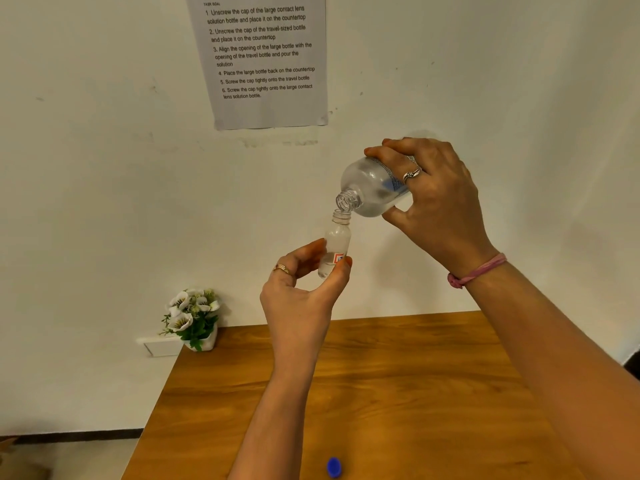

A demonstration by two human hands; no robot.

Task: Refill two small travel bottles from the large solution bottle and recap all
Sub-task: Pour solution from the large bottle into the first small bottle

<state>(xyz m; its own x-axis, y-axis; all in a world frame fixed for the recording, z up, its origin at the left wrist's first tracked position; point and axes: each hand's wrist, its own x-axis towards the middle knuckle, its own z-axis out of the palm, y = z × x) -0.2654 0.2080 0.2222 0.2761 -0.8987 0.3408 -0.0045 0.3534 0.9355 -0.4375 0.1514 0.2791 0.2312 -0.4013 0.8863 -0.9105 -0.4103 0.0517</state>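
My left hand [304, 289] holds a small clear travel bottle [336, 242] upright and uncapped, well above the table, gripping its lower part between thumb and fingers. A little liquid sits at its bottom. My right hand [440, 199] grips the large clear solution bottle [369, 188], tipped down to the left, so that its open neck touches the small bottle's mouth. A blue cap [334, 467] lies on the wooden table [398, 375] near the front edge. No second travel bottle is in view.
A small white pot of artificial white flowers [192, 318] stands at the table's far left corner beside the wall. A printed instruction sheet [263, 57] is stuck on the white wall above. The floor shows left of the table.
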